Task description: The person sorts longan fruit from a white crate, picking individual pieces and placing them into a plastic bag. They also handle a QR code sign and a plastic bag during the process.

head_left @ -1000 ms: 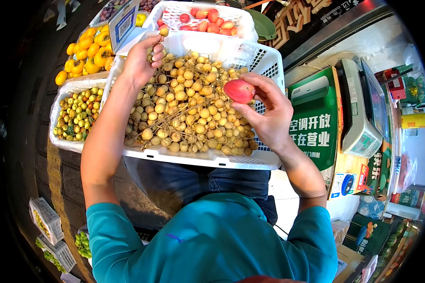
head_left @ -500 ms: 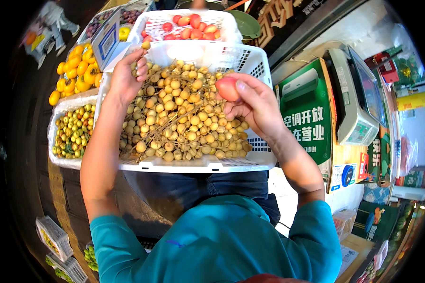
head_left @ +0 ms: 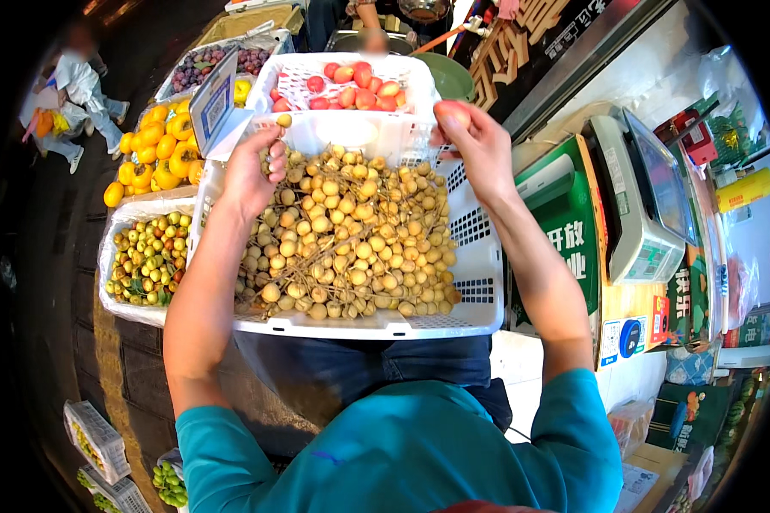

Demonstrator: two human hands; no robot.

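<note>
A large white plastic basket (head_left: 334, 327) full of brown longans (head_left: 364, 231) on twigs stands in front of me. Over its far left corner, my left hand (head_left: 252, 171) is closed around several longans. One longan (head_left: 284, 120) pokes up past the fingertips. My right hand (head_left: 481, 154) is raised at the basket's far right corner. It pinches a smooth red oval fruit (head_left: 452, 110), mostly covered by the thumb and fingers. Beyond the basket sits a white lattice tray (head_left: 295, 83) with similar red oval fruits (head_left: 364, 96).
Left are orange persimmons (head_left: 164, 145), green-brown jujubes (head_left: 150, 256) and dark plums (head_left: 252, 60). A sign stand (head_left: 217, 101) leans near my left hand. Right, a weighing scale (head_left: 637, 197) stands on a counter. At the far side, another person's arm (head_left: 369, 15) shows beside a green basin (head_left: 447, 75).
My right hand has moved away from me, carrying the red fruit from over the longans to the basket's far right corner. My left hand keeps its grip on the longans. The view has shifted.
</note>
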